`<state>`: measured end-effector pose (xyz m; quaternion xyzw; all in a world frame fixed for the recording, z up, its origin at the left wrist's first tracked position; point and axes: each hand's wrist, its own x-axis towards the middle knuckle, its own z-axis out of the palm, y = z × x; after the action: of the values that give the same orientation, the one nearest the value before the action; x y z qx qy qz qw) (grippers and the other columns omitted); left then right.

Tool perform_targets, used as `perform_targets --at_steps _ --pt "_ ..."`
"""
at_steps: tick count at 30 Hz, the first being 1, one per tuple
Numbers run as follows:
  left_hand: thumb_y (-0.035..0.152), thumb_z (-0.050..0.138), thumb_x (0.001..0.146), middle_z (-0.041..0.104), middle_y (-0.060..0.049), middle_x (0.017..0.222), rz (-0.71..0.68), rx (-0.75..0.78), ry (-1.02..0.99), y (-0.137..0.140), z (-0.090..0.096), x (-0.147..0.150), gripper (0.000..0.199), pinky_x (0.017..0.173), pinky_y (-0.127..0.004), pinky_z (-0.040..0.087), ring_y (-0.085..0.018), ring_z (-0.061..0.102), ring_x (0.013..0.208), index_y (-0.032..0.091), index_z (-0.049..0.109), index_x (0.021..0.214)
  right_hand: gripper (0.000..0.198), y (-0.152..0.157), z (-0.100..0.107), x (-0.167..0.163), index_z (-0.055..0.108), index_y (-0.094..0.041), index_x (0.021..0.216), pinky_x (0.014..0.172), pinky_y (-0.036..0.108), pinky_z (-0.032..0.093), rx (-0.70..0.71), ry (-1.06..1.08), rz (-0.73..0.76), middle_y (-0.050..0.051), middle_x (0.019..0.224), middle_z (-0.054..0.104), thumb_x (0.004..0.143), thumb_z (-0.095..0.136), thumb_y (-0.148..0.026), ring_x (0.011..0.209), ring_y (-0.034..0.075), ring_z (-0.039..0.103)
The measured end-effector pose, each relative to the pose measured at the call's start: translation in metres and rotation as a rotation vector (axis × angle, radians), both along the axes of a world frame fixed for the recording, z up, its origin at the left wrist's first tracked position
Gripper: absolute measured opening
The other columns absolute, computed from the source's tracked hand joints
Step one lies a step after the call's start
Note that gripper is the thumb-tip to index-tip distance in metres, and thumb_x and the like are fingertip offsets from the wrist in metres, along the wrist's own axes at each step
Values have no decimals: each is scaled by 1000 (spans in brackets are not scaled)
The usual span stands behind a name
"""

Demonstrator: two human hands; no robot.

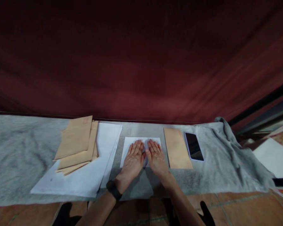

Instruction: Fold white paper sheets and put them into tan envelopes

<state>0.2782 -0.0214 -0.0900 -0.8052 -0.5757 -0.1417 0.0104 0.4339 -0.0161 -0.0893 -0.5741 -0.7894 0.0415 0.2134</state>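
A white sheet of paper (pixel 127 145), apparently folded, lies in front of me on the grey cloth. My left hand (pixel 134 157) rests flat on its left part, fingers stretched out and pointing away from me. On the right part, my right hand (pixel 155 157) lies palm down in the same way, its fingers extended. The two thumbs are close together near the paper's middle. Much of the sheet is hidden under both hands. Just right of my right hand is a single brown envelope (pixel 178 149).
A phone (pixel 194 147) with a pale purple edge lies right of the envelope. To the left, several brown envelopes (pixel 75 138) are piled on large white sheets (pixel 85 182). Grey cloth (pixel 11 157) covers the surface, and a dark red curtain-like sheet (pixel 136 78) hangs behind it.
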Motion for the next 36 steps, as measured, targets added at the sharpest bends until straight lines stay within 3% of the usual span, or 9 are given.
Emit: perform_targets --at_steps 3,10,17,31,36 --pt "20 28 101 42 -15 159 -30 -6 26 6 -6 5 55 125 -48 29 -24 32 152 8 41 153 51 6 3 -9 48 -16 151 124 46 29 -26 7 54 9 157 47 109 25 -34 148 21 40" --pt "19 32 98 40 -14 161 -34 17 31 17 0 -1 58 126 -46 25 -22 31 152 9 37 155 50 14 -3 -10 44 -14 153 123 48 29 20 -64 -4 13 160 40 108 32 -32 150 25 37" --pt "35 31 104 38 -16 161 72 -4 22 20 2 -6 57 125 -50 26 -25 31 152 7 41 153 55 15 -11 1 42 -9 154 121 51 31 87 -106 -73 19 160 39 107 35 -39 150 29 36" --pt "47 33 104 37 -18 161 95 20 3 7 6 -27 65 126 -47 26 -28 32 152 5 39 154 64 -1 -20 12 27 -2 159 118 51 36 183 -103 -133 26 160 36 108 36 -40 149 33 37" --pt "39 32 105 34 -19 162 94 33 4 -2 10 -26 61 127 -47 24 -27 27 154 3 38 153 65 -6 -17 13 28 -2 158 119 55 34 161 -85 -166 27 159 37 108 34 -42 148 34 38"
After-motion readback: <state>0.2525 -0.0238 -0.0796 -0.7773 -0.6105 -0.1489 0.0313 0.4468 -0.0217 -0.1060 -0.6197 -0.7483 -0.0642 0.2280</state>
